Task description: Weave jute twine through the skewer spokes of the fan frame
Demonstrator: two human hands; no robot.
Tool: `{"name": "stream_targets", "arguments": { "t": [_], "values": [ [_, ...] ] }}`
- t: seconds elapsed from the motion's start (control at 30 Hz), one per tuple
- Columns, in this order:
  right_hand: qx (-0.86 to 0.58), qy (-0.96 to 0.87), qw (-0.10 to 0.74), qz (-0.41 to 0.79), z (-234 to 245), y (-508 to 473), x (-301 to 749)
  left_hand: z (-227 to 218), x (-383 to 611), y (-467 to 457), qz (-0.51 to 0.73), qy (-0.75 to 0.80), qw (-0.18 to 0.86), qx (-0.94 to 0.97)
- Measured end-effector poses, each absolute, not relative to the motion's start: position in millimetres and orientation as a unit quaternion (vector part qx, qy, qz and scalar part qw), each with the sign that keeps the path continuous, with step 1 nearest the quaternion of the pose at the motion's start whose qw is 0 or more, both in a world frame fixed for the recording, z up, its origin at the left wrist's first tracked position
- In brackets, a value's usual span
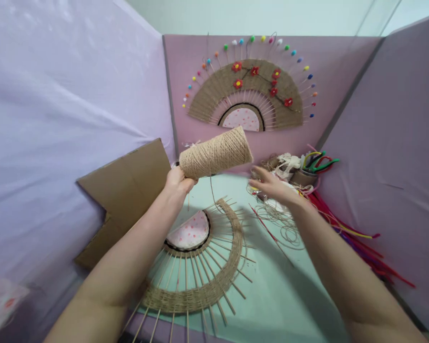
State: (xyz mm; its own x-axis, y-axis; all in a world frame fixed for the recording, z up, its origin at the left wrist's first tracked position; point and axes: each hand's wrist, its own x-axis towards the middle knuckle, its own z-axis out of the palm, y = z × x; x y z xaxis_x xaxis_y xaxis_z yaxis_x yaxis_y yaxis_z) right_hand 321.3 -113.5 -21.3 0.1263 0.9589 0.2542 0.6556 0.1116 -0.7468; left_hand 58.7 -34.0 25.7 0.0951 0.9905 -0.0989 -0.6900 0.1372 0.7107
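My left hand [178, 182] is closed round the near end of a cone-shaped spool of jute twine [216, 153], held up in the air and tilted to the right. A strand of twine hangs from the spool down to the table. My right hand [271, 186] is stretched out over loose coils of twine [284, 224], fingers spread and holding nothing. Below both hands lies a half-round fan of wooden sticks [200, 267] with a woven jute band and a pink dotted centre [191, 233].
A finished fan [248, 93] with red flowers and coloured beads hangs on the pink back wall. A cup of pipe cleaners [305, 174] and loose red and yellow pipe cleaners [346, 233] lie at right. A cardboard piece [125, 190] leans at left on the mint table [282, 295].
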Motion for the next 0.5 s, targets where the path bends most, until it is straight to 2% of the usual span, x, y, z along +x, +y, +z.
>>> {"name": "stream_targets", "arguments": {
  "t": [0.07,0.13,0.2,0.33,0.5],
  "values": [
    [-0.531,-0.627,0.442,0.360,-22.8,-115.0,260.2,29.4,71.6,-36.3,0.622,0.281,0.690,0.241],
    [-0.416,-0.600,0.453,0.512,-21.6,-124.8,218.0,30.2,75.3,-35.7,0.666,0.271,0.647,0.255],
    [-0.373,-0.559,0.471,0.572,-15.1,-137.0,206.3,28.2,67.3,-32.4,0.704,0.259,0.596,0.287],
    [-0.417,-0.497,0.602,0.465,11.2,-141.0,267.2,16.7,30.1,-27.1,0.675,0.285,0.581,0.354],
    [-0.509,-0.337,0.689,0.390,27.8,-128.3,371.8,-0.1,4.5,-30.8,0.583,0.377,0.672,0.257]
  ]
}}
